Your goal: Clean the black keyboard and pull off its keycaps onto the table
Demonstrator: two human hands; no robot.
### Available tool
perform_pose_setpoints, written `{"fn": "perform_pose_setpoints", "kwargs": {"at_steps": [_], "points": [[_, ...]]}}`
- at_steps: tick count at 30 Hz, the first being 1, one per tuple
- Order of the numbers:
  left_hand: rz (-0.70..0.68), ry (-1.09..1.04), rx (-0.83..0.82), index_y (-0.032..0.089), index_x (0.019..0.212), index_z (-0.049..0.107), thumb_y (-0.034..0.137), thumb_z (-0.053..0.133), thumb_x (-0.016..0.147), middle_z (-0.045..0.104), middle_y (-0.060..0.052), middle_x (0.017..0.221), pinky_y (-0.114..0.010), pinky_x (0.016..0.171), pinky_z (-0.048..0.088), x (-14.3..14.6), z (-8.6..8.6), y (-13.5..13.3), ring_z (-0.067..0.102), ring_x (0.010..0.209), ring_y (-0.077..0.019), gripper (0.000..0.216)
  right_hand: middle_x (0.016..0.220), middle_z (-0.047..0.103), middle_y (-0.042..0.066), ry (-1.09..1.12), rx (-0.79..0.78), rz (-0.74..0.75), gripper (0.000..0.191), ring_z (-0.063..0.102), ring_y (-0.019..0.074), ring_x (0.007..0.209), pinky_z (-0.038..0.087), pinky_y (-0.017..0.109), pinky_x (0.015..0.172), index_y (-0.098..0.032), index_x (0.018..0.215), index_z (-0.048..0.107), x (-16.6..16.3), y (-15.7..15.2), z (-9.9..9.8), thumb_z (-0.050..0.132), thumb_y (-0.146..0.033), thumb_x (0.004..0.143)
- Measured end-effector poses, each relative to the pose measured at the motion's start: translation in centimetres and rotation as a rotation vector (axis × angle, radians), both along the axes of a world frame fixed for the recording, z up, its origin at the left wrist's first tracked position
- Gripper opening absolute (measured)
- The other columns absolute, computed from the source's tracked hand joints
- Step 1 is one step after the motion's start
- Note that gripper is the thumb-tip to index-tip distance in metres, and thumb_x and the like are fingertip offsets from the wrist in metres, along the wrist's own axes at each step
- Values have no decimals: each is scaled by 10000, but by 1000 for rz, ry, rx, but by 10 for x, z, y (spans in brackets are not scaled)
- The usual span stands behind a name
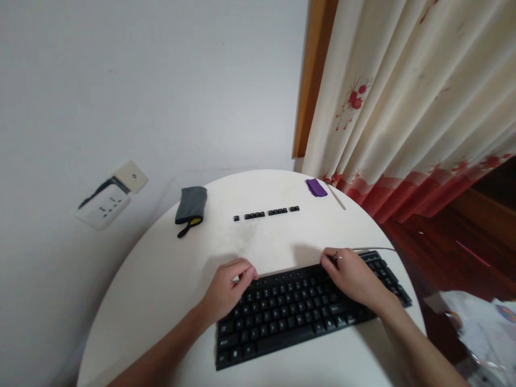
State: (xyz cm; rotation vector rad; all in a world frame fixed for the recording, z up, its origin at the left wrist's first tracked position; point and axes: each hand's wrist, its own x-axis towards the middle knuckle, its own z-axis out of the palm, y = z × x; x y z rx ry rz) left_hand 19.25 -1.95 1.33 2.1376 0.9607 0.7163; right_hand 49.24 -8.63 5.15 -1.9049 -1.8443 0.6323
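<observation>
A black keyboard (282, 312) lies slightly tilted on the white round table (161, 301). Its top row shows small dark sockets without keycaps. My left hand (229, 287) is over its upper left corner, thumb and fingers curled together; whatever is between them is hidden. Farther right, my right hand (350, 275) rests across the keyboard's upper edge with its fingers pinched, their tips out of clear sight. A small shiny ring-like spot shows on one finger. Beyond the hands, several loose black keycaps (255, 215) lie in a broken line, with a single keycap (236, 218) at its left end.
A grey pouch (192, 205) with a black loop lies at the table's left back. A folded purple cloth (316, 187) and a thin pale stick (337, 196) are at the back right. The keyboard cable (379, 248) runs toward the right edge. Wall and curtain (387, 107) stand behind.
</observation>
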Motion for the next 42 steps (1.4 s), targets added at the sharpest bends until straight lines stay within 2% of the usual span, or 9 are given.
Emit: {"fn": "perform_pose_setpoints", "kwargs": {"at_steps": [7, 15, 18, 21, 24, 29, 33, 38, 42], "points": [[2, 4, -6, 173, 747, 660, 258, 469, 962, 685, -18, 748, -242, 693, 466, 0, -1, 1, 631, 725, -146, 301, 608, 571, -14, 415, -153, 2, 370, 487, 115, 522, 370, 239, 525, -158, 746, 642, 25, 8, -19, 415, -367, 950], [-6, -1, 1, 175, 746, 664, 260, 473, 961, 688, -22, 744, -249, 693, 470, 1, 0, 1, 634, 729, -154, 300, 569, 583, -3, 563, -200, -12, 389, 475, 103, 481, 350, 229, 480, -134, 749, 669, 35, 12, -15, 476, -424, 921], [-8, 1, 0, 174, 747, 665, 251, 477, 960, 685, -22, 743, -254, 694, 470, 0, 0, 1, 631, 729, -154, 294, 570, 595, 2, 642, -147, -39, 383, 466, 97, 473, 338, 226, 475, -136, 749, 661, 35, 13, -11, 488, -428, 926], [-24, -14, 10, 174, 791, 677, 235, 480, 958, 684, -29, 779, -265, 722, 476, -1, 1, 1, 628, 762, -156, 265, 635, 625, 12, 705, -18, -24, 375, 486, 99, 520, 365, 229, 508, -147, 797, 660, 25, 10, -6, 480, -435, 955], [-9, -54, -4, 181, 918, 694, 241, 510, 950, 695, -46, 892, -274, 759, 492, -2, 3, 0, 627, 818, -159, 195, 719, 656, 22, 750, 83, 58, 327, 523, 111, 583, 415, 235, 554, -165, 876, 682, 0, 3, -6, 503, -425, 962], [-29, -105, -100, 200, 1116, 675, 280, 621, 901, 707, -64, 1016, -301, 802, 520, 0, 10, -8, 639, 855, -169, 236, 869, 714, 30, 719, 104, 212, 205, 649, 155, 801, 517, 271, 748, -217, 1001, 708, -48, -12, -12, 579, -362, 934], [-125, -137, -181, 198, 1121, 695, 322, 695, 850, 721, -62, 1002, -317, 822, 530, 2, 16, -13, 657, 878, -190, 298, 963, 730, 36, 656, 142, 283, 172, 668, 171, 917, 515, 305, 876, -234, 1029, 705, -67, -18, -15, 588, -315, 932], [-120, -179, -290, 186, 1029, 729, 240, 690, 841, 740, -54, 967, -305, 823, 534, 4, 15, -15, 677, 874, -186, 199, 944, 728, 30, 663, 193, 333, 158, 672, 157, 883, 526, 285, 833, -232, 1029, 698, -75, -17, -15, 571, -259, 938], [-120, -216, -358, 165, 981, 722, 251, 727, 796, 728, -55, 902, -300, 765, 549, 4, 13, -16, 670, 818, -181, 204, 922, 724, 25, 663, 205, 322, 168, 667, 149, 865, 523, 272, 813, -230, 1018, 700, -79, -19, -16, 548, -239, 949]]}}
